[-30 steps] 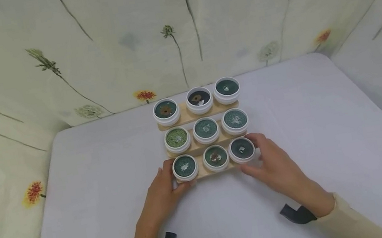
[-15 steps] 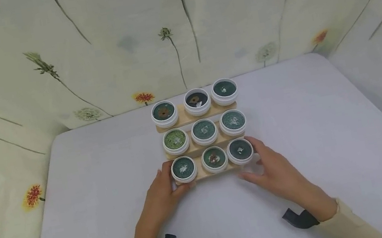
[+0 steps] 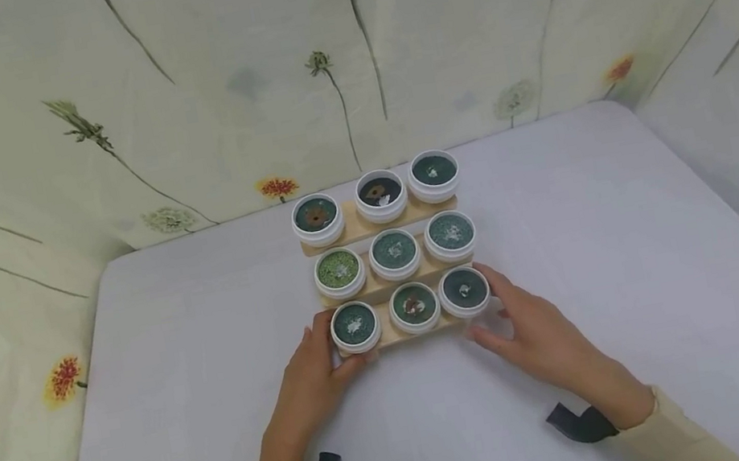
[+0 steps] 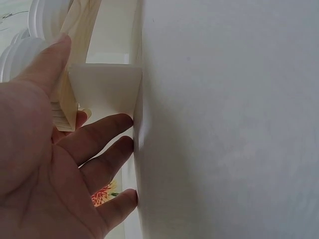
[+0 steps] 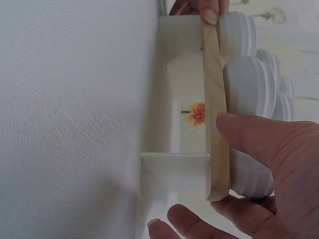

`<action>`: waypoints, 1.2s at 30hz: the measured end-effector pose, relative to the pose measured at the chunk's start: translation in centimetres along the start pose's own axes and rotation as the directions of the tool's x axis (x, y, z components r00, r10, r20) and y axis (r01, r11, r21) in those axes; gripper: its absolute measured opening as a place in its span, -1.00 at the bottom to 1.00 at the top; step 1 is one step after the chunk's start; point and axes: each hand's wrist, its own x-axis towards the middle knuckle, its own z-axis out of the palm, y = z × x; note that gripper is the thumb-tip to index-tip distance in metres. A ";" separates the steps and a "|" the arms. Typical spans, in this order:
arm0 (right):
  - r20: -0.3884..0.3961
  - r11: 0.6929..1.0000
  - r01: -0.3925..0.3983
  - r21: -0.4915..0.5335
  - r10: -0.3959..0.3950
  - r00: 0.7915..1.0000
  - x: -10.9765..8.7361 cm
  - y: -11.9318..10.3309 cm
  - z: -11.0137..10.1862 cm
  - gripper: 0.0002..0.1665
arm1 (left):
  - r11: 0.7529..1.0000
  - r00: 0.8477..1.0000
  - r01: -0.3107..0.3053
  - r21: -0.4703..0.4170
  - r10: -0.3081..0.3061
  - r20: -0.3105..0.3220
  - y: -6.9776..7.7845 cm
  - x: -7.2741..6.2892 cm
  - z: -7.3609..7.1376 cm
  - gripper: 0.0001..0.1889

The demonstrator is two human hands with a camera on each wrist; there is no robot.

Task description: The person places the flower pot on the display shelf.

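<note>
A three-step stand (image 3: 380,291) of pale wooden boards on white supports is between my hands. Each board carries three round white jars with mostly green, speckled tops. My left hand (image 3: 310,379) grips the left end of the front board, beside a jar (image 3: 356,327); in the left wrist view its thumb (image 4: 55,57) lies on the wood and the lower fingers spread past a white support (image 4: 107,84). At the other end my right hand (image 3: 541,332) holds the same board (image 5: 215,84), thumb against its front edge, beside the front right jar (image 3: 465,292).
The stand rests on a white-covered table (image 3: 194,325), near its back edge. A curtain (image 3: 210,110) printed with flowers hangs behind and at the sides. Black bands (image 3: 581,423) show at both wrists, next to beige sleeves.
The head view has shifted slightly. My right thumb has moved a little near the front board; the left hand, stand and jars keep their places.
</note>
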 end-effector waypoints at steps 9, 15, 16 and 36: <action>-0.014 0.998 -0.033 -0.046 0.032 0.999 0.5 -0.2 -0.6 -0.03 | 1.000 1.000 -0.009 -0.001 0.009 -0.002 -0.1 0.1 0.1 -0.22; -0.044 0.998 -0.038 -0.043 0.036 0.998 0.7 -0.2 -0.4 -0.07 | 1.000 1.000 0.001 -0.001 -0.001 0.005 -0.1 0.1 0.1 -0.21; -0.047 0.998 -0.035 -0.044 0.033 0.998 0.7 -0.1 -0.4 -0.08 | 1.000 1.000 0.010 0.001 -0.010 0.007 0.0 0.1 0.1 -0.21; -0.025 0.997 0.004 0.079 -0.002 1.000 0.9 0.4 -0.8 -0.13 | 1.000 1.000 -0.005 -0.012 0.006 0.004 -0.1 0.1 -0.1 -0.25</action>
